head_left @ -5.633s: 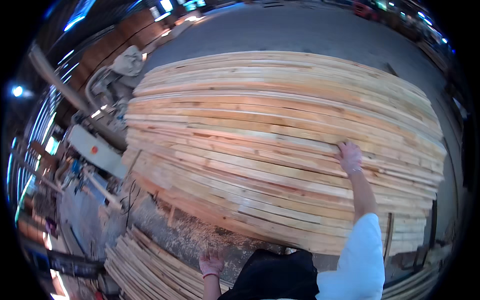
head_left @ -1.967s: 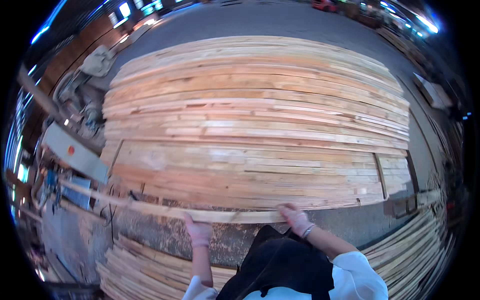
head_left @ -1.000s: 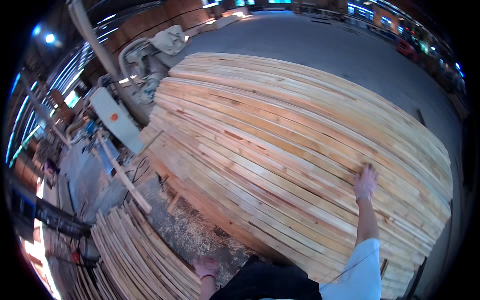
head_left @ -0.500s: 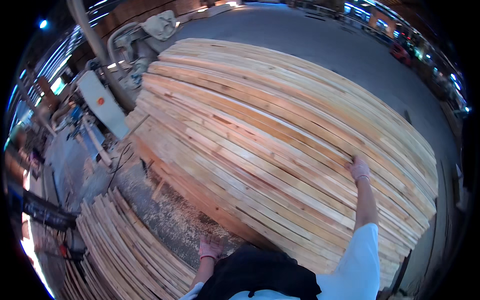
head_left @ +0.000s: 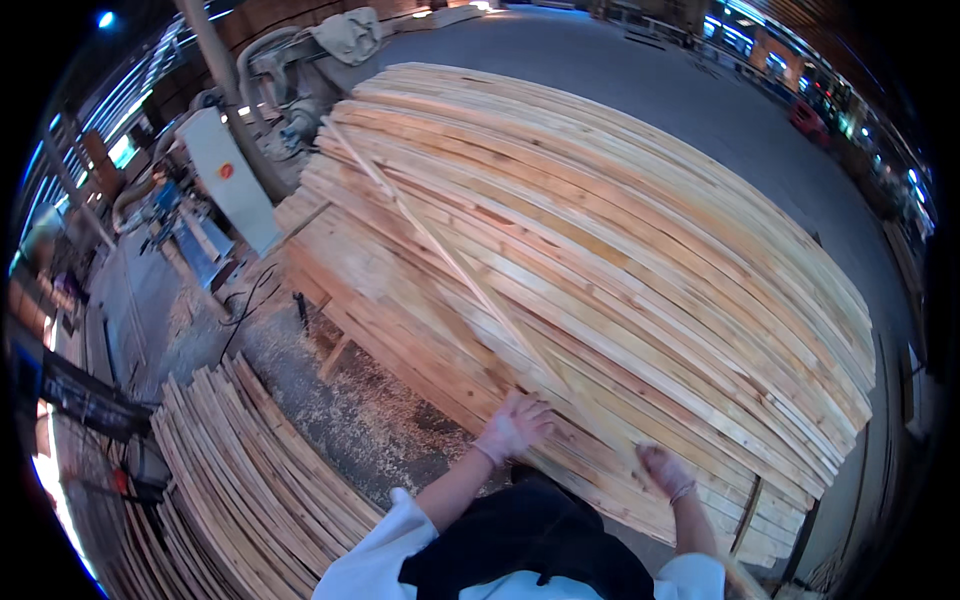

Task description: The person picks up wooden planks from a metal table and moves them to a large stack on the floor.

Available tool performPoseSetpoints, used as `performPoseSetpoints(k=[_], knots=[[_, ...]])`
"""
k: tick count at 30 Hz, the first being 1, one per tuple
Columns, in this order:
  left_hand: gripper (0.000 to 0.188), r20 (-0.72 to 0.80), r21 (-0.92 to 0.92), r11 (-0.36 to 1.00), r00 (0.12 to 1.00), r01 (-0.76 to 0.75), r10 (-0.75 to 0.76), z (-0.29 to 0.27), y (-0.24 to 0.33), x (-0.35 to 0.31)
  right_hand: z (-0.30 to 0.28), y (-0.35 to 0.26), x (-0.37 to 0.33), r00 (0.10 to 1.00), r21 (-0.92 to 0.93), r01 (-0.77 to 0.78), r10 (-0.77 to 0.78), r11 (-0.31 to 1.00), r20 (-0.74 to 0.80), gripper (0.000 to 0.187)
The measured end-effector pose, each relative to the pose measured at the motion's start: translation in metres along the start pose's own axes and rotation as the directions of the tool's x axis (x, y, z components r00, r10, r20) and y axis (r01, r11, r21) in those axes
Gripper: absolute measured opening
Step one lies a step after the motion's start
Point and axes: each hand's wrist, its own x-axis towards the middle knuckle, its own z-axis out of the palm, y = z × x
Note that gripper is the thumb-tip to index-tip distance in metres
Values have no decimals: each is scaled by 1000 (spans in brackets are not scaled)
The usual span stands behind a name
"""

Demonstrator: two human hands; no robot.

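Note:
A long, thin wooden strip point(head_left: 462, 268) lies slantwise across a broad layer of sawn boards point(head_left: 600, 270), its far end near the boards' left edge. My right hand point(head_left: 668, 474), in a pale work glove, is closed around the near part of the strip, which blurs there. Part of the strip reappears by my right forearm. My left hand point(head_left: 516, 428), gloved too, hovers over the near edge of the boards with its fingers spread and nothing in them.
On the left, lower down, lies a second stack of narrow strips point(head_left: 255, 470). Sawdust point(head_left: 385, 440) covers the floor between the stacks. A pale control cabinet point(head_left: 228, 180) with a red knob and a post point(head_left: 235, 95) stand at far left. Grey floor point(head_left: 560, 45) stretches beyond.
A strip has been pulled out of line and now lies slanted. My right hand has come back toward me with it; my left hand has risen from my side to the boards' near edge.

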Motion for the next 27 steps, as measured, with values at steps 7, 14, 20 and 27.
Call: performPoseSetpoints(k=[7, 14, 20, 27], knots=[[20, -395, 94, 988, 907, -121, 149, -26, -5, -22, 140, 38, -158, 973, -34, -233, 233, 972, -8, 56], [17, -544, 177, 978, 818, -106, 187, -70, -6, -89, 179, 109, -283, 813, -277, -571, 580, 773, -56, 45], [16, -347, 79, 981, 918, -177, 194, -39, -3, -141, 191, 133, -301, 811, -291, -574, 580, 765, -76, 36], [54, -159, -58, 889, 884, -453, 440, -37, -4, -161, 149, 152, -253, 926, -363, -307, 186, 880, -330, 26]])
